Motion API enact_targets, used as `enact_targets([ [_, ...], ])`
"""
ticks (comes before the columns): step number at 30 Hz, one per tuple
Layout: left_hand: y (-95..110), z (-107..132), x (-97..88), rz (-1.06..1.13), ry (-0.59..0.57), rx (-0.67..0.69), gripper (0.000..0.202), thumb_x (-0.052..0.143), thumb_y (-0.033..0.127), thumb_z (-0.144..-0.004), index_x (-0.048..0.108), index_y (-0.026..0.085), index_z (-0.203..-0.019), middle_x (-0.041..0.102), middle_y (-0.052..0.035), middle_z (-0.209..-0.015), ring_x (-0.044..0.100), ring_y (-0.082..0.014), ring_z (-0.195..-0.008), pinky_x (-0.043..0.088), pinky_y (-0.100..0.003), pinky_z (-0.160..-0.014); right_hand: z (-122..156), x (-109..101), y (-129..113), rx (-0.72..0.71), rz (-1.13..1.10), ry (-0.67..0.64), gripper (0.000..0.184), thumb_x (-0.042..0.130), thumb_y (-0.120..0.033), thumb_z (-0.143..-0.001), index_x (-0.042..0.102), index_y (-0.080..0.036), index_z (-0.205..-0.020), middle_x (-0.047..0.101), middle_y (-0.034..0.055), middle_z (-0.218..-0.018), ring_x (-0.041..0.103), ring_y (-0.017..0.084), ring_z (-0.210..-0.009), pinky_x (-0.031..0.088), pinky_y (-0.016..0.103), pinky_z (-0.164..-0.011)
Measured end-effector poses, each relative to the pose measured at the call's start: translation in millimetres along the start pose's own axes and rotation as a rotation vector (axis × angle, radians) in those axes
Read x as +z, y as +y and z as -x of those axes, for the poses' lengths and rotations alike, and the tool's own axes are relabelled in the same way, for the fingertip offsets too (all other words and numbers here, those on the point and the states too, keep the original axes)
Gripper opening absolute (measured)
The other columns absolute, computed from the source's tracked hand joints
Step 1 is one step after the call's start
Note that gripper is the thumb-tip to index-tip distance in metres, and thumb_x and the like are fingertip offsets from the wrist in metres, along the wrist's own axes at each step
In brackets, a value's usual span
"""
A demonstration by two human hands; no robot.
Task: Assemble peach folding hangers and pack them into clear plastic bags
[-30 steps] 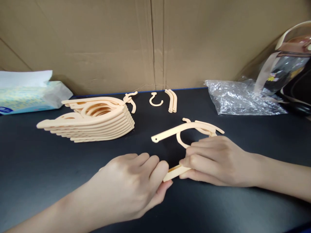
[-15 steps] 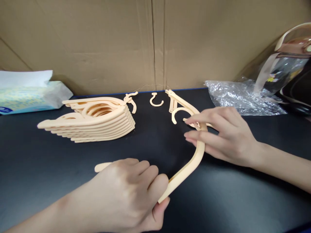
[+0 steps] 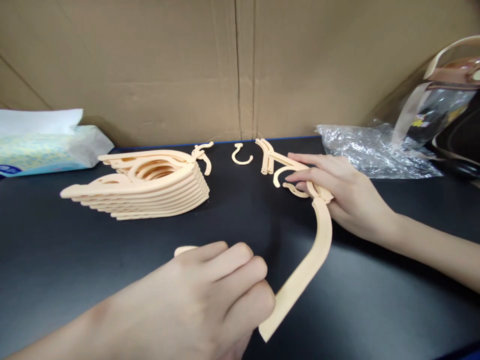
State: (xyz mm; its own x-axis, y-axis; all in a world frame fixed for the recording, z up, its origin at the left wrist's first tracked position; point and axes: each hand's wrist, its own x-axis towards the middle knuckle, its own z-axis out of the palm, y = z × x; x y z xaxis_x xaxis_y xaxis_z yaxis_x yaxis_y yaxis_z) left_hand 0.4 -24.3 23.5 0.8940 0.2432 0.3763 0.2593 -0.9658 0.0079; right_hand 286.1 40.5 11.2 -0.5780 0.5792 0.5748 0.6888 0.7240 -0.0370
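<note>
A cream plastic folding clothes hanger is between my hands, one curved arm sloping down toward me. My right hand is closed around its upper joint, fingers reaching past a hook. My left hand is curled near the lower end of that arm, its thumb hidden. A rounded cream tip pokes out behind the left knuckles; the rest of that piece is covered. Beyond the right fingers lie cream hanger parts. A loose hook lies farther back on the black table.
A stack of folded cream hangers stands at the left, with small hanger pieces behind it. A tissue pack is at the far left. Crumpled clear plastic and a clear bottle are at the right. Cardboard walls the back.
The hanger has turned, and its lower arm has swung right and toward me. My right hand has shifted back around the joint. My left hand has moved slightly right.
</note>
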Motion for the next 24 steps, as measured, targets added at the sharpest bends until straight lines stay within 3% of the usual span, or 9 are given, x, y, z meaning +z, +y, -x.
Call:
enact_targets([
  [3,-1.3,0.1,0.7,-0.117,0.027,0.004,0.044,0.029,0.016,-0.108,0.069,0.019,-0.090,0.075,-0.0041,-0.094,0.062,-0.0231,-0.089,0.050,-0.036,-0.082,0.4,0.9,2.8,0.006,-0.042,0.007,0.019,0.051,-0.020,-0.107,0.069,-0.022,-0.113,0.075,0.0107,-0.131,0.072,0.030,-0.114,0.051,0.045,-0.093],
  [5,-2.5,0.7,1.6,-0.170,0.032,0.000,0.041,0.031,0.018,-0.109,0.071,0.018,-0.102,0.077,-0.0055,-0.111,0.061,-0.0244,-0.109,0.046,-0.036,-0.099,0.7,2.2,6.4,0.024,-0.065,0.005,0.020,0.049,-0.022,-0.108,0.068,-0.021,-0.109,0.079,0.0087,-0.117,0.072,0.029,-0.107,0.050,0.044,-0.090],
  [7,-3.8,1.2,2.4,-0.197,0.027,-0.020,0.036,0.033,0.016,-0.108,0.069,0.016,-0.114,0.076,-0.0053,-0.123,0.058,-0.0246,-0.121,0.041,-0.037,-0.107,0.5,3.7,9.9,0.059,-0.077,-0.013,0.022,0.048,-0.025,-0.108,0.068,-0.021,-0.102,0.079,0.0082,-0.106,0.071,0.029,-0.100,0.049,0.043,-0.084],
  [11,-5.3,1.5,4.3,-0.216,0.001,-0.054,0.041,0.038,0.000,-0.097,0.067,0.018,-0.120,0.074,-0.0030,-0.129,0.058,-0.0224,-0.120,0.043,-0.034,-0.098,-1.5,5.7,12.5,0.123,-0.097,-0.068,0.028,0.045,-0.031,-0.108,0.067,-0.020,-0.095,0.077,0.0098,-0.098,0.068,0.029,-0.092,0.047,0.041,-0.078],
  [17,-4.1,-2.5,3.4,-0.236,0.007,-0.060,0.049,0.036,-0.009,-0.087,0.067,0.020,-0.112,0.074,-0.0029,-0.123,0.064,-0.0197,-0.091,0.048,-0.032,-0.078,-2.2,6.1,13.0,0.149,-0.162,-0.138,0.017,0.048,-0.026,-0.105,0.064,-0.022,-0.098,0.077,0.0094,-0.107,0.067,0.029,-0.099,0.049,0.043,-0.083],
  [20,-5.3,-4.3,3.4,-0.180,0.028,-0.074,0.045,0.036,-0.008,-0.088,0.067,0.017,-0.109,0.075,-0.0072,-0.119,0.067,-0.0201,-0.100,0.053,-0.029,-0.085,-0.5,7.7,14.9,0.105,-0.156,-0.161,0.014,0.051,-0.015,-0.099,0.062,-0.023,-0.102,0.076,0.0092,-0.111,0.067,0.029,-0.105,0.051,0.043,-0.086],
  [24,-8.5,-0.5,6.7,-0.063,0.074,-0.076,0.033,0.040,-0.002,-0.090,0.066,0.013,-0.102,0.073,-0.0124,-0.115,0.065,-0.0222,-0.113,0.053,-0.028,-0.100,2.0,10.1,14.6,0.024,-0.091,-0.160,0.026,0.050,-0.005,-0.095,0.062,-0.022,-0.110,0.076,0.0109,-0.120,0.067,0.030,-0.114,0.054,0.043,-0.088],
])
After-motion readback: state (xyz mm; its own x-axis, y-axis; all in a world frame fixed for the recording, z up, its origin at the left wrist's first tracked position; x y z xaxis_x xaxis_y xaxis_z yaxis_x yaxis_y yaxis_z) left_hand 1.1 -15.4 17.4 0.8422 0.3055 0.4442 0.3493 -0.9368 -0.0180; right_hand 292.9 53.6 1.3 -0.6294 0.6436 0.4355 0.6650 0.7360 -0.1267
